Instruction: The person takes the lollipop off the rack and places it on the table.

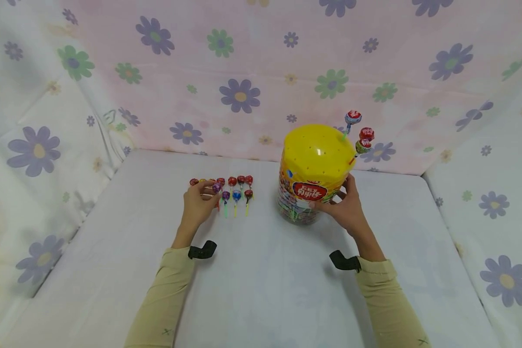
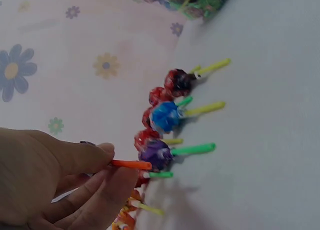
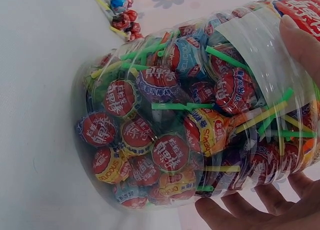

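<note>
Between thumb and fingers, my left hand (image 1: 198,203) pinches a purple-wrapped lollipop (image 1: 217,187); its orange stick (image 2: 132,164) points out of the fingers in the left wrist view. Beside this hand, two rows of lollipops lie on the table, including a blue one (image 2: 165,117) and a dark red one (image 1: 248,194). My right hand (image 1: 345,205) grips the side of a clear jar (image 3: 150,110) full of wrapped lollipops, thumb in front and fingers round behind. The jar tilts a little under its yellow lid (image 1: 315,150). Three lollipops (image 1: 353,117) stand by their sticks at the lid's right edge.
A white-covered table (image 1: 261,290) lies under everything. Behind it hangs a pink flowered cloth (image 1: 269,63), and white flowered cloths close off both sides. Small holes dot the lid. Dark wrist mounts (image 1: 203,250) sit over both sleeves.
</note>
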Demonstrator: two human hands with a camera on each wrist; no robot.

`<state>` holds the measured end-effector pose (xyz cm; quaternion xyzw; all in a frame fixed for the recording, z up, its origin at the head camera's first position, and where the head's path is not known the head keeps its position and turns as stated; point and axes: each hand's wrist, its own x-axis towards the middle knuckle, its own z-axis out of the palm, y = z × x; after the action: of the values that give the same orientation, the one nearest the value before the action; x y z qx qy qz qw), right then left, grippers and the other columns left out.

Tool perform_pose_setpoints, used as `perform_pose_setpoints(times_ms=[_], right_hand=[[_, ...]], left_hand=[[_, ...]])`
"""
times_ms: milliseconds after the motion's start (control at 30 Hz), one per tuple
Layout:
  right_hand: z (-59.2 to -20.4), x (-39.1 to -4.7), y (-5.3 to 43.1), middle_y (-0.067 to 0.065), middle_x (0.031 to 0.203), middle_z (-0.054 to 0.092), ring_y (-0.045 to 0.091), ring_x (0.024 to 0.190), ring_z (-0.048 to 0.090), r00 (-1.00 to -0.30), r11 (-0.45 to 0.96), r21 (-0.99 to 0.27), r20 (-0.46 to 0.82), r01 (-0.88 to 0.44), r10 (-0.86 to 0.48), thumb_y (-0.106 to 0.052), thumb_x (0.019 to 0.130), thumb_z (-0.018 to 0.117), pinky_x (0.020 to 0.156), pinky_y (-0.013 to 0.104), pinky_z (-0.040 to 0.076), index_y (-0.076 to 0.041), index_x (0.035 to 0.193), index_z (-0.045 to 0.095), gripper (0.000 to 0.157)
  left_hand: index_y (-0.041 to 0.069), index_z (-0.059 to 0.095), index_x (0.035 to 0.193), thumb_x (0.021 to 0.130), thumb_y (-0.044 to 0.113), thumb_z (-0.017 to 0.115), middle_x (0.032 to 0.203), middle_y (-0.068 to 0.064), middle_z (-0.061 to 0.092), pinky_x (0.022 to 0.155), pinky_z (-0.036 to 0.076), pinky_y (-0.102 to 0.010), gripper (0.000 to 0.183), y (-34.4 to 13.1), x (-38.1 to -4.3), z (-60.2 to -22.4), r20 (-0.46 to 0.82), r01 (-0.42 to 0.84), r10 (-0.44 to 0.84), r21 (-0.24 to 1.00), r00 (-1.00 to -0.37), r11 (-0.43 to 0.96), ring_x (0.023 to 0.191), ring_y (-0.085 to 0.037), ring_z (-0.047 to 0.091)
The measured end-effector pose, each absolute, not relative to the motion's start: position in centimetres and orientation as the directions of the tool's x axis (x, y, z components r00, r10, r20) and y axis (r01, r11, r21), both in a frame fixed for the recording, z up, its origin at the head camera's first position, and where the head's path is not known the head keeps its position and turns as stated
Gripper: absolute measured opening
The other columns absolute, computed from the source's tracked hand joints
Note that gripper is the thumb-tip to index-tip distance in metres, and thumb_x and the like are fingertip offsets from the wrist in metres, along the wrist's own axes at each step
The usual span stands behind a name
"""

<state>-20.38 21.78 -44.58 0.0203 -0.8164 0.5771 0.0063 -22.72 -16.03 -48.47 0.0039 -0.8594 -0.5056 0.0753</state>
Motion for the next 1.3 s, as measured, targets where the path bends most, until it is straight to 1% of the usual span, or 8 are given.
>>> perform_pose_setpoints(times_ms=[100,200,500,667,867,1067,1100,1300], right_hand=[[-44.6,-20.4,21.7,0.016,0.150,0.036,0.041,0.140,0.040,-0.999,0.333,-0.942,0.034,-0.040,-0.025,-0.017,0.083,0.086,0.111,0.064,0.041,-0.017,0.158,0.020,0.100],[-44.6,-20.4,21.7,0.016,0.151,0.036,0.042,0.140,0.040,-0.999,0.333,-0.942,0.031,-0.037,-0.022,-0.017,0.083,0.086,0.111,0.063,0.041,-0.017,0.157,0.020,0.100],[-44.6,-20.3,21.8,0.016,0.151,0.035,0.042,0.140,0.040,-1.000,0.327,-0.945,0.019,-0.024,-0.020,-0.017,0.083,0.086,0.112,0.064,0.039,-0.017,0.157,0.019,0.100],[-44.6,-20.2,21.7,0.015,0.151,0.035,0.042,0.140,0.040,-1.000,0.320,-0.947,0.014,-0.019,-0.019,-0.017,0.083,0.086,0.112,0.064,0.039,-0.018,0.157,0.020,0.099],[-44.7,-20.3,21.7,0.015,0.151,0.034,0.042,0.140,0.041,-1.000,0.323,-0.946,0.016,-0.021,-0.018,-0.016,0.083,0.086,0.112,0.064,0.039,-0.019,0.157,0.020,0.099],[-44.7,-20.2,21.7,0.015,0.152,0.034,0.043,0.140,0.040,-1.000,0.325,-0.946,0.013,-0.017,-0.013,-0.016,0.083,0.086,0.112,0.063,0.039,-0.019,0.157,0.020,0.099],[-44.6,-20.2,21.7,0.015,0.152,0.034,0.043,0.140,0.040,-1.000,0.325,-0.946,0.016,-0.020,-0.014,-0.016,0.083,0.086,0.112,0.063,0.039,-0.019,0.157,0.020,0.099],[-44.7,-20.3,21.7,0.015,0.154,0.033,0.043,0.140,0.041,-1.000,0.332,-0.943,0.014,-0.017,-0.012,-0.019,0.083,0.086,0.112,0.064,0.039,-0.019,0.158,0.019,0.100]], left_hand=[[-0.008,0.062,0.130,0.091,0.004,0.072,0.105,-0.028,0.072,0.077,0.063,-0.046,0.041,-16.4,-22.6,-49.0,0.096,0.038,-0.084,0.849,-0.992,0.527,0.091,-0.041,0.074],[-0.009,0.063,0.128,0.091,0.003,0.073,0.103,-0.028,0.073,0.079,0.062,-0.049,0.040,-16.5,-22.7,-49.4,0.085,0.022,-0.089,0.832,-0.992,0.554,0.091,-0.040,0.074],[-0.011,0.063,0.124,0.088,0.001,0.074,0.099,-0.028,0.072,0.070,0.059,-0.033,0.040,-16.5,-22.8,-50.0,0.028,-0.036,-0.101,0.813,-0.994,0.581,0.086,-0.037,0.074],[-0.011,0.063,0.125,0.087,0.001,0.074,0.097,-0.027,0.072,0.067,0.057,-0.032,0.041,-16.5,-23.0,-50.2,0.032,-0.029,-0.092,0.804,-0.995,0.594,0.083,-0.036,0.073],[-0.011,0.064,0.122,0.085,0.001,0.077,0.095,-0.026,0.073,0.069,0.057,-0.034,0.041,-16.5,-23.0,-50.5,0.041,-0.015,-0.077,0.792,-0.996,0.611,0.081,-0.035,0.073],[-0.012,0.063,0.124,0.085,0.004,0.078,0.098,-0.028,0.073,0.079,0.059,-0.044,0.045,-16.5,-22.8,-49.8,0.027,-0.023,-0.068,0.769,-0.997,0.639,0.090,-0.038,0.071],[-0.012,0.062,0.125,0.086,0.005,0.078,0.100,-0.028,0.072,0.082,0.059,-0.049,0.046,-16.5,-22.7,-49.4,0.022,-0.025,-0.064,0.763,-0.998,0.646,0.093,-0.039,0.071],[-0.012,0.060,0.129,0.090,0.004,0.074,0.112,-0.030,0.068,0.089,0.059,-0.051,0.045,-16.7,-22.8,-47.1,-0.002,0.038,0.058,0.744,-0.998,0.667,0.101,-0.042,0.069]])
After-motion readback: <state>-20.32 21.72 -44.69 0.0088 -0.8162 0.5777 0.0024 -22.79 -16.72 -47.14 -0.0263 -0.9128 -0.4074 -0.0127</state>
